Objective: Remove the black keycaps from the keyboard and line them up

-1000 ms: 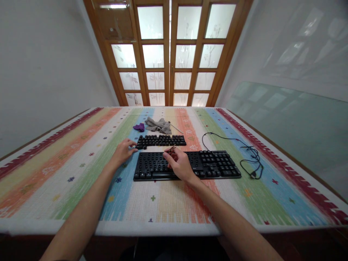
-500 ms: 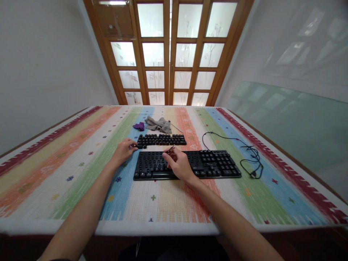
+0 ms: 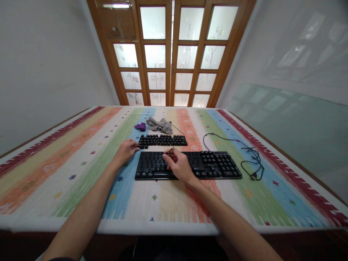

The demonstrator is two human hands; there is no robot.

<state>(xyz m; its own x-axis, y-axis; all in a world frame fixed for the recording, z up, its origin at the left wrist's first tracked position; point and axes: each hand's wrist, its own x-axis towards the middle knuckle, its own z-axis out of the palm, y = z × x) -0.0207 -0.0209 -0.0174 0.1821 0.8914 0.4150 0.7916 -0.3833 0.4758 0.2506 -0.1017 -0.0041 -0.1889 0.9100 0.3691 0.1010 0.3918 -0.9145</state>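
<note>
No text can be read in this view. Key legends on the black keyboard (image 3: 217,165) show only as pale specks, too small to make out. Same for the loose keycaps (image 3: 163,140) behind it on the counter (image 3: 67,181).

Two bare forearms (image 3: 89,203), with perhaps a dark sleeve (image 3: 58,259) at left elbow.

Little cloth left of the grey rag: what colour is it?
The little cloth is purple; the head view shows it best.

Single head cam, looks forward and down across table (image 3: 67,174) toward the doors (image 3: 171,54) at top centre; forearms enter from bottom.
</note>
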